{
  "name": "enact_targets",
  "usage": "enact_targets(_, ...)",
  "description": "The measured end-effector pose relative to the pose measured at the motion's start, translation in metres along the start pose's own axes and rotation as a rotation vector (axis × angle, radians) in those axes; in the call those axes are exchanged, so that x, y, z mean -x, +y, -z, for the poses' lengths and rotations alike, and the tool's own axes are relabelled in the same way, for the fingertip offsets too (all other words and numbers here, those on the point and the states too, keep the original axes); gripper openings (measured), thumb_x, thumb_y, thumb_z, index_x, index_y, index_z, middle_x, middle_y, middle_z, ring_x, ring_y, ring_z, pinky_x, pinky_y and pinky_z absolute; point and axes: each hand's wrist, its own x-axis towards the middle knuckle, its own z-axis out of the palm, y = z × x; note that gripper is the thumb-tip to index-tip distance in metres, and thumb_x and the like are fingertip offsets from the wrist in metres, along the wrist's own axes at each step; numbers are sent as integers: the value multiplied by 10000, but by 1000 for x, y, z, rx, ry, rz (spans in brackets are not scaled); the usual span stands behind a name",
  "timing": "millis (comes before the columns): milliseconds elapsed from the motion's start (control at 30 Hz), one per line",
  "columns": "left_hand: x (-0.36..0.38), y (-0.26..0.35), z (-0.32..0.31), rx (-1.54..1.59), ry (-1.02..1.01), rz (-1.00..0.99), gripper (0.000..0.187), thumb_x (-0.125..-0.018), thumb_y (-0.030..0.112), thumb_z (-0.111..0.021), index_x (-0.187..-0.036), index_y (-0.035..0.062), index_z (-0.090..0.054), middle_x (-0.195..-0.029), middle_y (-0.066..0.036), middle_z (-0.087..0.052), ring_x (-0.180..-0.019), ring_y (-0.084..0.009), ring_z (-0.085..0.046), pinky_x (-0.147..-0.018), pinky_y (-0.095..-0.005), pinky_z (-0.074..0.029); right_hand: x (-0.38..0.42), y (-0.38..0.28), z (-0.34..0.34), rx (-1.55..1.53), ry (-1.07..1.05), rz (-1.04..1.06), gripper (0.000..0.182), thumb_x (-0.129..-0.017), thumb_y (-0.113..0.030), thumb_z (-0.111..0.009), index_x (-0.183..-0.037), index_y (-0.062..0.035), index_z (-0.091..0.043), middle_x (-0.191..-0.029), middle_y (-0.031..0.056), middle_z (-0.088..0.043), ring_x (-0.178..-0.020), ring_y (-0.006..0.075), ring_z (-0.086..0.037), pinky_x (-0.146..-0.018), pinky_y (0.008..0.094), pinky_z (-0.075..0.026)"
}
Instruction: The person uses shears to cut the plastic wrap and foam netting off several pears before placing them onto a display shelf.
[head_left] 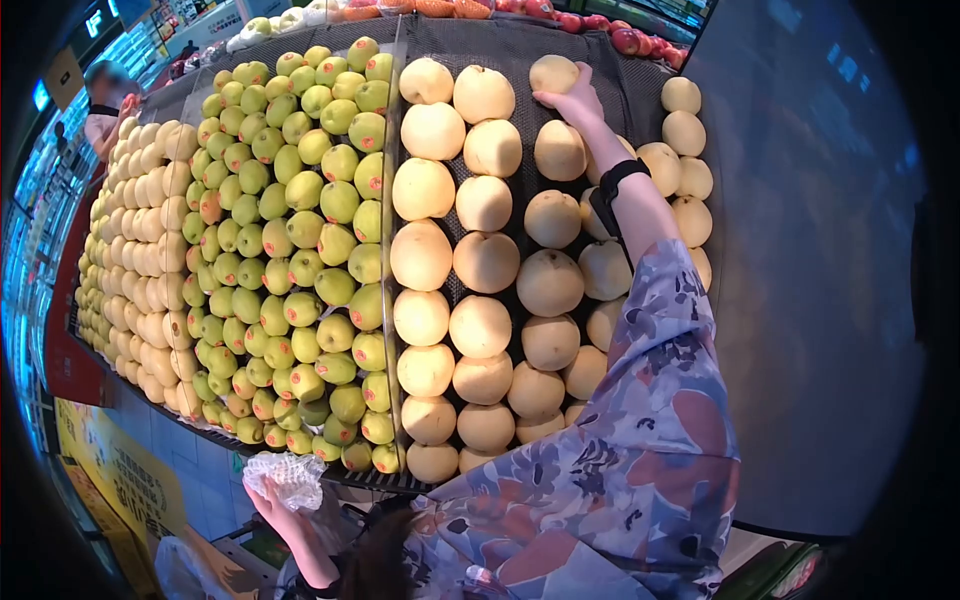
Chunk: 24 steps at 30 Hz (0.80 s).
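Near the top of the display, my right hand [574, 97] is closed around a round pale yellow pear [553, 76], at the head of a column of similar pears. A black band circles that wrist. Low in the view, in front of the display edge, my left hand [268, 500] holds crumpled white foam netting [290, 478]; its fingers are partly covered by it. Rows of large pale pears [422, 318] lie on dark matting beneath my right arm. Green pears with red stickers [303, 191] fill the section to their left.
A clear divider [390, 250] separates the two sections. More pale fruit [150, 260] is stacked at the far left, where a person [100, 120] stands. Red fruit [628, 41] lies along the back. A dark grey panel [800, 300] borders the right side.
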Motion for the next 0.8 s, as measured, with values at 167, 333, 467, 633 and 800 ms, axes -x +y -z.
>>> enact_targets(167,-2,0,7,-8,-54,6,467,-872,150,-448,-1289,64,-257,-1206,-100,-402,-1042,-200,-456,-836,-319,-403,22,-11,3,278,-47,66,887,-590,-414,-706,-1254,-128,-192,-1086,208,-497,-996,340,-511,-833,397,-420)
enact_targets(333,-6,-4,20,57,-38,-2,477,-865,149,-456,-1288,66,-254,-1206,-106,-401,-1032,-216,-467,-820,-332,-418,31,-9,5,327,-40,51,880,-592,-419,-711,-1246,-127,-201,-1102,213,-489,-985,344,-518,-825,396,-428)
enact_targets(467,0,0,23,80,12,18,475,-861,142,-460,-1282,59,-258,-1201,-108,-400,-1030,-216,-465,-829,-332,-412,31,-13,14,122,-18,-106,882,-572,-438,-717,-1227,-119,-219,-1080,201,-515,-982,342,-527,-831,399,-421)
enact_targets(633,-10,-7,37,63,-28,-39,471,-865,144,-459,-1282,45,-262,-1206,-107,-403,-1039,-200,-456,-848,-317,-393,39,-4,26,160,93,-47,861,-553,-475,-704,-1215,-144,-265,-1064,162,-543,-979,316,-535,-832,384,-415)
enact_targets(800,-8,-8,37,84,-19,2,484,-861,144,-466,-1287,45,-259,-1223,-107,-394,-1055,-203,-449,-858,-323,-387,45,-7,49,305,115,75,837,-548,-528,-669,-1204,-152,-310,-1049,154,-556,-968,307,-543,-825,387,-409)
